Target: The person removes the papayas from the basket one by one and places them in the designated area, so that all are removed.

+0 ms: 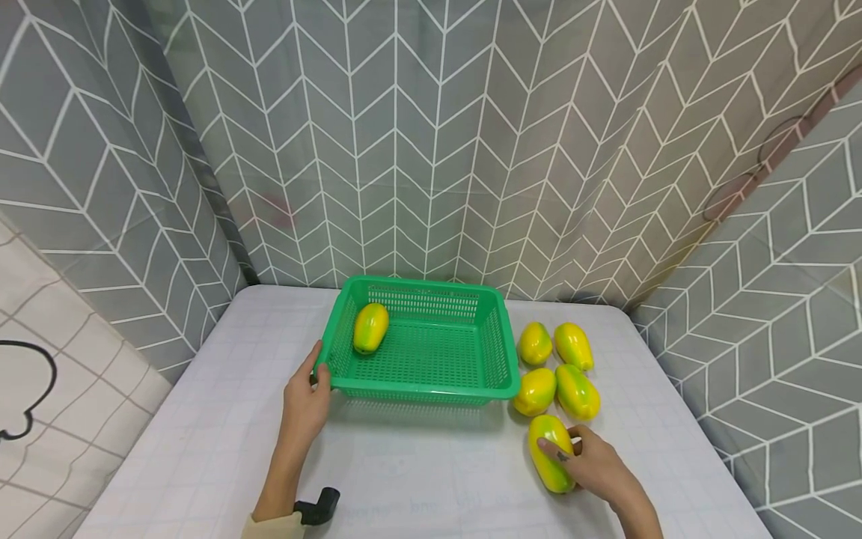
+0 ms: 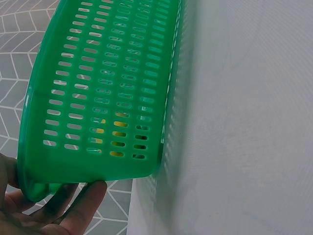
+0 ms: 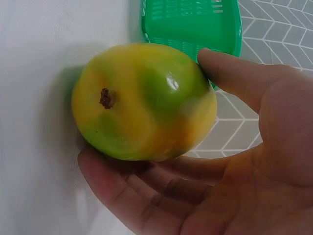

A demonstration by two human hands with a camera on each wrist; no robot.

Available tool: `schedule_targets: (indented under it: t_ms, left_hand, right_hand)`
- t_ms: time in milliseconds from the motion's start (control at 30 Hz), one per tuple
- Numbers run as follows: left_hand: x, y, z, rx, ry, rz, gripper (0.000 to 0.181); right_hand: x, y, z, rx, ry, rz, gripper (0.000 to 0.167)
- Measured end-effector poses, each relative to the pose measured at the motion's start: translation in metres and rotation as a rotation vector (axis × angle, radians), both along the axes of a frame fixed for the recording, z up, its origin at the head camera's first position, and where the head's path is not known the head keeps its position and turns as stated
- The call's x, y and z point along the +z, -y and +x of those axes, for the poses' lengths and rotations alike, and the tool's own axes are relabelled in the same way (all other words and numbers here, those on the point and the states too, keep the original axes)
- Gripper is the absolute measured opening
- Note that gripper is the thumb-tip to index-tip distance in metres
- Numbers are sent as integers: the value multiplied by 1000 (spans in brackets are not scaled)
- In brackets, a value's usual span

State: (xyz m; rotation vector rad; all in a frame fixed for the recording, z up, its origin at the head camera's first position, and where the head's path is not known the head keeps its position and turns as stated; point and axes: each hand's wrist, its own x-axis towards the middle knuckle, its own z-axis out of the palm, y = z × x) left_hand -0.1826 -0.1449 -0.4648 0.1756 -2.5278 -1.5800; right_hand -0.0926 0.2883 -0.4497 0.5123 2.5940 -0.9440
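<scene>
A green plastic basket [image 1: 431, 393] with slotted walls stands on the table, and one yellow-green papaya [image 1: 371, 328] lies inside at its left end. My left hand [image 1: 306, 397] grips the basket's left rim near the front corner; the left wrist view shows its fingers [image 2: 88, 205] curled under that rim. At the front right, my right hand [image 1: 599, 464] holds another papaya [image 1: 551, 453] between thumb and fingers. In the right wrist view this papaya [image 3: 146, 103] shows its brown stem end, with the thumb on one side and the fingers curled on the other.
Several more papayas sit just right of the basket, among them one papaya [image 1: 535, 391] close to its front right corner and another papaya [image 1: 574, 346] farther back. A white cloth covers the table [image 1: 417, 464]. Patterned grey curtains [image 1: 431, 150] hang behind and beside it.
</scene>
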Motion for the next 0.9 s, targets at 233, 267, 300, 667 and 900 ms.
schedule_targets:
  t_ms: [233, 267, 300, 667, 900]
  left_hand:
    - [0, 1, 0, 0, -3, 6, 55]
    - [0, 1, 0, 0, -4, 6, 55]
    - [0, 1, 0, 0, -5, 7, 55]
    - [0, 2, 0, 0, -8, 8, 55]
    - [1, 1, 1, -3, -3, 7, 55]
  right_hand:
    - [5, 2, -1, 13, 3, 11, 98]
    - [6, 1, -1, 13, 1, 9, 98]
    - [7, 0, -1, 12, 0, 6, 98]
    - [20, -10, -5, 41, -7, 35, 104]
    - [44, -13, -15, 92, -59, 90, 101]
